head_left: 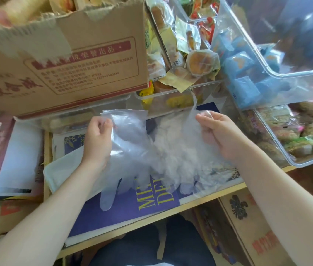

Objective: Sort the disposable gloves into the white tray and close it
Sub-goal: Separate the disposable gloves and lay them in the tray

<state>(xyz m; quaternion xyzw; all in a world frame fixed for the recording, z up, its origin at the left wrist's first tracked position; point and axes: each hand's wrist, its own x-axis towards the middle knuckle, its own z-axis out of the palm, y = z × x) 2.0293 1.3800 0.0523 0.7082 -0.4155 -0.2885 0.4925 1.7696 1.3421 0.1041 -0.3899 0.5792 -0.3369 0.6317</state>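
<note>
A heap of clear disposable gloves [171,150] lies on the small table in the middle of the head view. My left hand [97,135] pinches the cuff of one clear glove [126,135] whose fingers hang down toward me. My right hand [215,131] pinches another thin glove [192,120] at the right side of the heap. A white tray [55,173] lies flat under my left forearm, partly hidden by the arm and the gloves.
A brown cardboard box [65,62] stands at the back left. Clear plastic bins [278,146] full of wrapped snacks crowd the back and right. A purple printed sheet [132,212] covers the table top. More cartons [247,227] sit on the floor at the right.
</note>
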